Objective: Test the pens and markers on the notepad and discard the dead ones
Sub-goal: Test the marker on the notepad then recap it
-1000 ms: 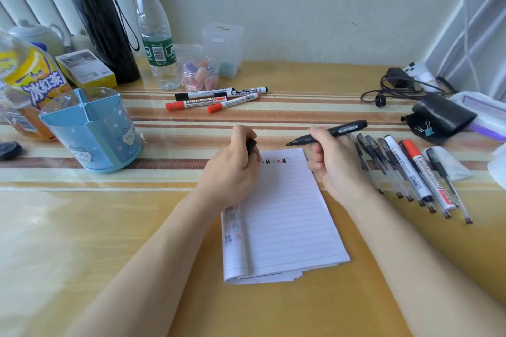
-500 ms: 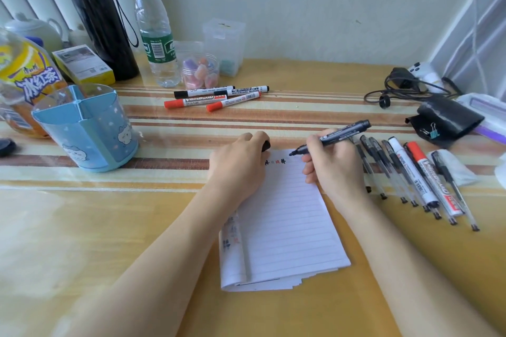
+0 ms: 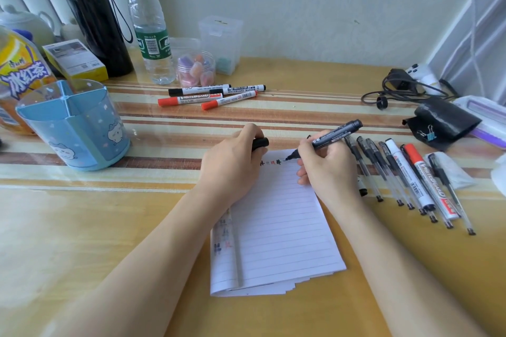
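Note:
A lined notepad (image 3: 276, 227) lies on the desk in front of me, with small black and red test marks along its top line. My right hand (image 3: 325, 167) grips an uncapped black marker (image 3: 332, 135), its tip touching the paper just right of those marks. My left hand (image 3: 232, 161) rests on the pad's top left corner, fingers closed around the black marker cap (image 3: 260, 143). A row of several pens and whiteboard markers (image 3: 405, 175) lies to the right of the pad. Several more whiteboard markers (image 3: 213, 96) lie farther back.
A blue divided pen holder (image 3: 71, 126) stands at the left. Behind it are an iced tea bottle (image 3: 19, 76), a black flask (image 3: 93, 13), a water bottle (image 3: 150, 27) and small clear containers (image 3: 195, 68). A black pouch (image 3: 443, 120) and cables (image 3: 397, 87) sit at the right.
My right hand has brought the marker down from above the pad until its tip touches the top line. My left hand has settled onto the pad's corner with the cap.

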